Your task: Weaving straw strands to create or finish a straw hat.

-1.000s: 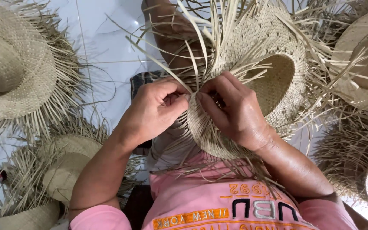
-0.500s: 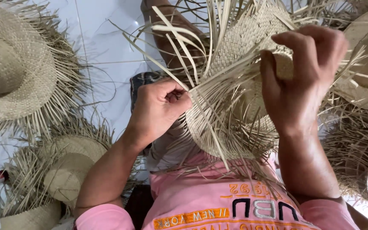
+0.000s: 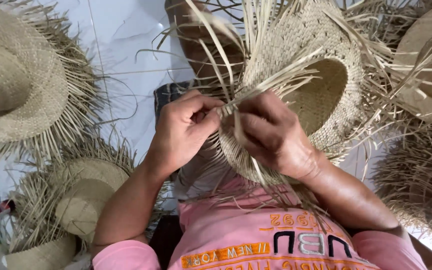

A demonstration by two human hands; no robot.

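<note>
White floor tiles [image 3: 121, 45] lie under you, and straw hats sit all around on them.

Closest to you is your pink shirt [image 3: 256, 240], at the bottom of the view. Just above it you hold a half-woven straw hat [image 3: 321, 85] over your lap. Its round hollow faces up at you, and long loose straw strips [image 3: 211, 45] stick out from its rim on every side.

Your left hand [image 3: 181, 132] is at the near left edge of this hat. Its fingers are curled in tight, and the thumb and fingers pinch a few strips at the rim. Your right hand [image 3: 271, 135] is just beside it, on the near edge of the same hat. It is closed too, with the fingers bent over and gripping strips where they cross. The two hands almost touch (the strips run between them).

Left of the hat in your hands, low down and close to you, two more unfinished hats [image 3: 76, 195] rest on the floor with spiky fringes. Farther up on that side is a big finished-looking hat [image 3: 16, 85] with a shaggy edge. Right of your hat, more straw hats [image 3: 431, 65] lie close together, one above and one below. Beyond your hat, near the top, you can see a bare foot or leg [image 3: 191, 35] on the tiles, partly hidden by straw.
</note>
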